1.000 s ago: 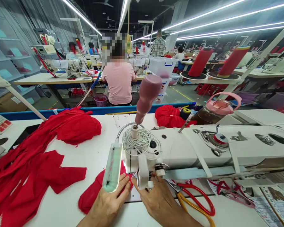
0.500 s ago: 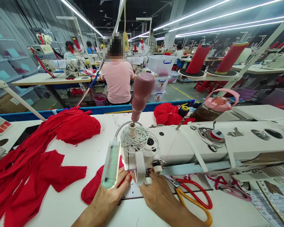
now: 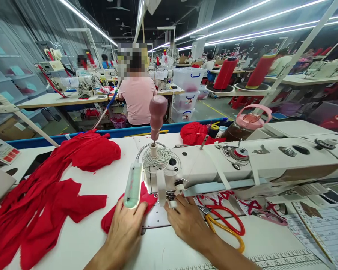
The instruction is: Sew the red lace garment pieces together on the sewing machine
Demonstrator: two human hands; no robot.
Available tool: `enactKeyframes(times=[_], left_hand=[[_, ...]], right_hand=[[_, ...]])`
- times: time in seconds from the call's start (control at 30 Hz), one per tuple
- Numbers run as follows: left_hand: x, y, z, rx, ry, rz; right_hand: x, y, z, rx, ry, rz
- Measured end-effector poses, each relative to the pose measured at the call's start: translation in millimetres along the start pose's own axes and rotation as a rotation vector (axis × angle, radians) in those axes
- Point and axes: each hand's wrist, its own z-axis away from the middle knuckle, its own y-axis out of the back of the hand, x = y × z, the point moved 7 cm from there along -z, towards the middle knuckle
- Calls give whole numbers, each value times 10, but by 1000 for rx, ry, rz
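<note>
A white sewing machine (image 3: 242,165) stretches across the table, its head at the centre with a green lamp (image 3: 133,184) hanging in front. My left hand (image 3: 126,228) lies flat, fingers stretched, on a small red fabric piece (image 3: 112,219) under the needle area. My right hand (image 3: 186,221) rests flat on the machine bed right of the presser foot (image 3: 169,197), fingers extended toward it. Red and yellow scissors (image 3: 225,225) lie just right of that hand.
A heap of red fabric strips (image 3: 45,195) covers the table's left side. More red cloth (image 3: 195,133) and a pink-lidded jug (image 3: 246,123) sit behind the machine. Paper sheets (image 3: 321,232) lie at right. A person in a pink shirt (image 3: 138,99) sits at the bench ahead.
The view has pulled back and tilted, so the machine looks smaller. Both hands stay flat at the needle; the red piece has slid slightly toward the back.
</note>
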Motion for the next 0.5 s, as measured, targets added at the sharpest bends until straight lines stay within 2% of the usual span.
enactKeyframes(times=[0.07,0.13,0.2,0.3,0.37,0.43,0.5], left_hand=[[-132,90,-64,-167,68,102],[-260,174,-228,-361,84,207],[-384,325,-511,-397,86,219],[-548,533,-941,-247,193,108],[-603,596,-1065,-100,288,13],[-625,550,-1008,4,381,-61],[-632,450,-789,78,480,-107]], right_hand=[[-3,0,-16,18,-2,-2],[-12,6,-40,37,-4,-6],[-41,34,-56,61,13,-26],[-101,117,-24,110,75,-81],[-122,132,31,124,150,-82],[-133,46,92,101,262,-24],[-136,-64,154,135,364,5]])
